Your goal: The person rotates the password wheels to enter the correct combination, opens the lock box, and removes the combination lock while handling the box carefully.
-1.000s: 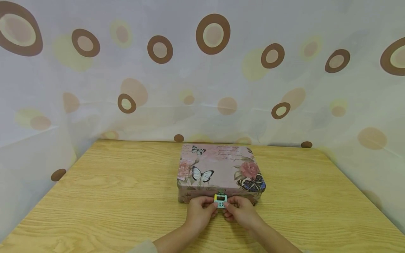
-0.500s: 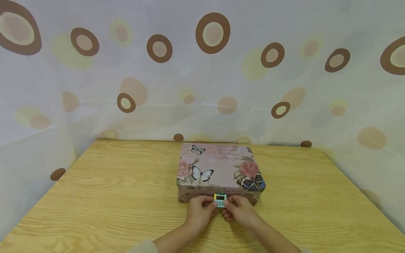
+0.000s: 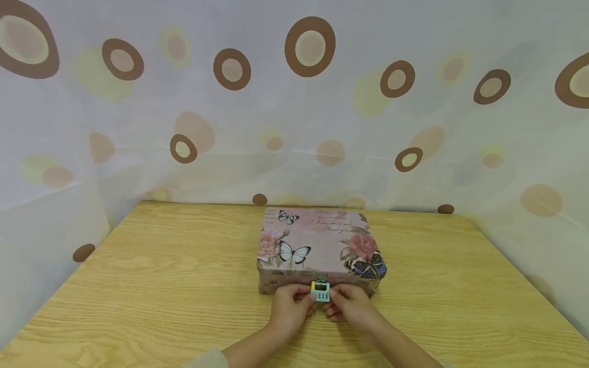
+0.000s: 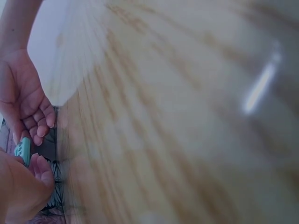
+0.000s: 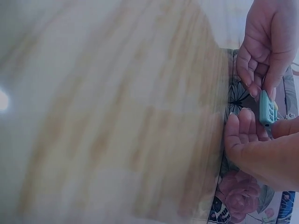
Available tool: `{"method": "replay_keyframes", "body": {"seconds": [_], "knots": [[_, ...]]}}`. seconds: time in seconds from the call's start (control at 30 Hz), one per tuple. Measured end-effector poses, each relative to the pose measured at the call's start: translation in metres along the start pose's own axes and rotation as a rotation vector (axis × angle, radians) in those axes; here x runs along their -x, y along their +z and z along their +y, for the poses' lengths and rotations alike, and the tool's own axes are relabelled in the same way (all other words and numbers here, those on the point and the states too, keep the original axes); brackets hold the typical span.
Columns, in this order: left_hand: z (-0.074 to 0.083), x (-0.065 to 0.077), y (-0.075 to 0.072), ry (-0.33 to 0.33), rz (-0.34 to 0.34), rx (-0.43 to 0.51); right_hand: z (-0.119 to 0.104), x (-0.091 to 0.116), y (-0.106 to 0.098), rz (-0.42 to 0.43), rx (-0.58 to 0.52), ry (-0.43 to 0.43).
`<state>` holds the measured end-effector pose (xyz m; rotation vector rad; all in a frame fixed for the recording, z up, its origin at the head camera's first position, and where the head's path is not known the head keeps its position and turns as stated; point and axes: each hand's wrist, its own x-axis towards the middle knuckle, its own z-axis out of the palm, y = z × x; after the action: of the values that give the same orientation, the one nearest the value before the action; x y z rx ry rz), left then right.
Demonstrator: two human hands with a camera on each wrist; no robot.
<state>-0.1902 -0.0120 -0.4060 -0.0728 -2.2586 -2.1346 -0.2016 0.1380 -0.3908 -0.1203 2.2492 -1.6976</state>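
Observation:
A small teal combination padlock with a yellow left corner hangs at the metal clasp on the front of a pink box printed with flowers and butterflies. My left hand pinches the padlock's left side between thumb and forefinger. At its right edge, my right hand holds it with thumb and forefinger, and the number dials show between the two thumbs. The right wrist view shows the padlock edge-on, with the fingers of both hands curled beside it. The box lid is down.
The box stands on a wood-grain table, toward its middle. Behind and to both sides hangs a pale curtain with brown rings and spots.
My right thumb has slid a little to the right, off the face of the padlock, so more of the dials shows. The left hand and the box stay in place.

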Motion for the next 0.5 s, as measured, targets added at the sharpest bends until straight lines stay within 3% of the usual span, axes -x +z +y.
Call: {"method": "replay_keyframes", "body": {"seconds": [0.5], "knots": [[0.0015, 0.0001, 0.0008, 0.0, 0.014, -0.015, 0.0008, 0.0005, 0.0014, -0.029, -0.053, -0.019]]}}
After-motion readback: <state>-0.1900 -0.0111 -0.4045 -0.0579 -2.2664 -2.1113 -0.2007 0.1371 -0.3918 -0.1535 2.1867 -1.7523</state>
